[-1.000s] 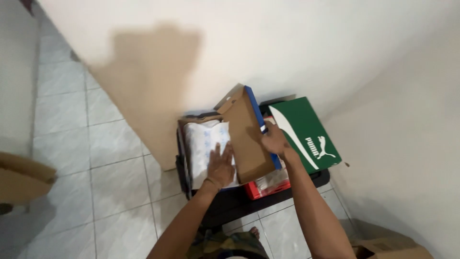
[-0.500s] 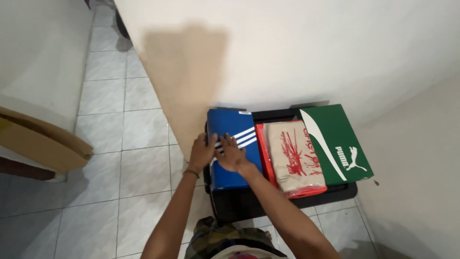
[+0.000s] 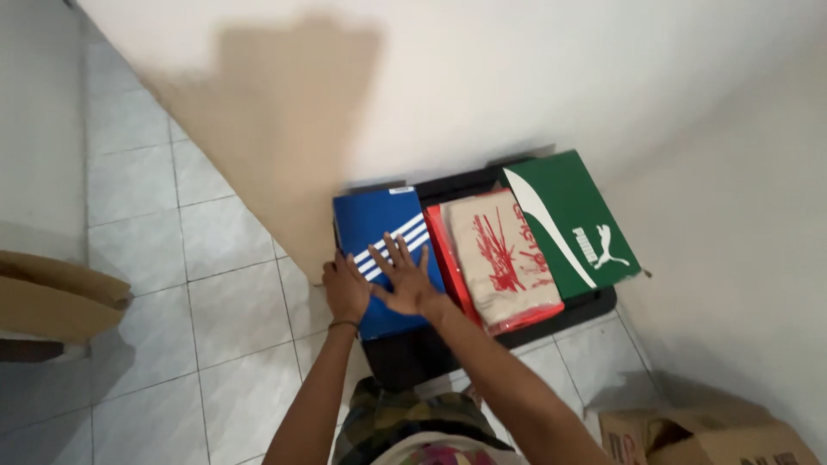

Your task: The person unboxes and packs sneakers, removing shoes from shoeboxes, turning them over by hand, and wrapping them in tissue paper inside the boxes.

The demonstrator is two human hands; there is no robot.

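**Two hands pressed on a closed blue box**

Head view, looking down: both hands lie on a blue box (image 3: 383, 258) with white stripes across its lid. The left hand (image 3: 345, 288) rests at the box's left edge, fingers curled over the side, palm on the lid. The right hand (image 3: 403, 280) lies flat on the lid just beside the left, fingers spread wide; it grips nothing. The lid is shut under both palms.

Just right of the right hand, touching the blue box, lies a red box (image 3: 500, 258) with a beige, red-printed lid. Further right, beside that, sits a green box (image 3: 564, 220) with a white swoosh across its lid. All three sit side by side on a low black stand (image 3: 594, 303), which is pushed against a white wall above the hands.

Left of the left hand, well apart, is pale tiled floor (image 3: 224, 301) and a brown cardboard piece (image 3: 52, 297). Below and right of the right arm, an open cardboard carton (image 3: 698, 435) shows at the corner.
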